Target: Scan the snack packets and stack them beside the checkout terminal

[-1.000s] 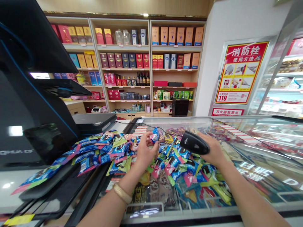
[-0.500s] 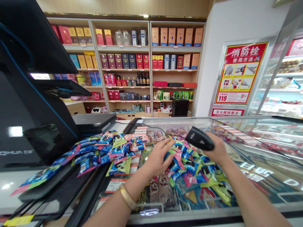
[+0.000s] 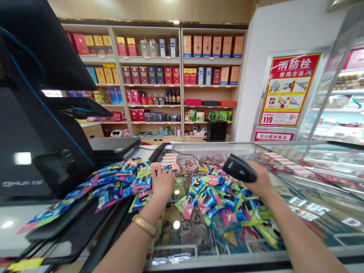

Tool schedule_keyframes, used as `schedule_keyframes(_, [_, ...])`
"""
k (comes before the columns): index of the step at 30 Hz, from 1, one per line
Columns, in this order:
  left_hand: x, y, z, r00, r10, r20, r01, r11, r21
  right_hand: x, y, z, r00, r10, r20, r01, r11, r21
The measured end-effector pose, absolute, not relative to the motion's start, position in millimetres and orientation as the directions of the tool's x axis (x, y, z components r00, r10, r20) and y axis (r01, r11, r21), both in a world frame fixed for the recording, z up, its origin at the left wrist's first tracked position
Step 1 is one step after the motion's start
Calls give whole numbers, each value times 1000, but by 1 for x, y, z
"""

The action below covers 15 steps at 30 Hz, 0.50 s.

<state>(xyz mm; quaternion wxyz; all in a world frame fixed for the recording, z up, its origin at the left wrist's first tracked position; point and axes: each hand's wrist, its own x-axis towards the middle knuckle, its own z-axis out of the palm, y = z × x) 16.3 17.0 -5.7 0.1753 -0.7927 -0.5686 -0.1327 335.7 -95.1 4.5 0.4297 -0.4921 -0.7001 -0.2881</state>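
My left hand, with a gold bracelet on its wrist, rests palm down with fingers apart on the right edge of the left pile of small blue, pink and green packets. In my right hand is a black handheld scanner, its head pointing left. Below the scanner a second pile of the same packets lies on the glass top of a freezer. The fingers round the scanner's handle are partly hidden.
A black checkout machine with a screen stands at the left. Behind it is a grey flat device. Shelves of boxes and bottles line the back wall, and a red poster hangs at the right. A thin cable runs to the scanner.
My left hand has moved left from the right pile to the left one. More packets now show at the left side of the right pile. My right hand and the scanner have hardly moved.
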Motion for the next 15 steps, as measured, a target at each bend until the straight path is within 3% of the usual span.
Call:
schedule_keyframes(5, [15,13,0,342,839,423,937,-337,-89,339,-94,2,-139,441,887,938,346,-25])
schedule_keyframes(7, [16,15,0,347,824,448,925,-381,-15,339,-94,2,-148,427,892,936,351,-13])
schedule_keyframes(9, [19,18,0,317,827,463,882,-437,177,338,-95,3,-149,423,894,935,355,-12])
schedule_keyframes(11, [25,21,0,251,858,448,739,-469,484,337,-95,4,-147,421,895,935,355,-14])
schedule_keyframes(13, [31,23,-1,190,908,375,443,-419,792,335,-96,6,-152,413,898,935,356,-6])
schedule_keyframes(15, [36,22,-3,190,953,234,66,-250,966,332,-97,8,-163,409,898,931,365,3])
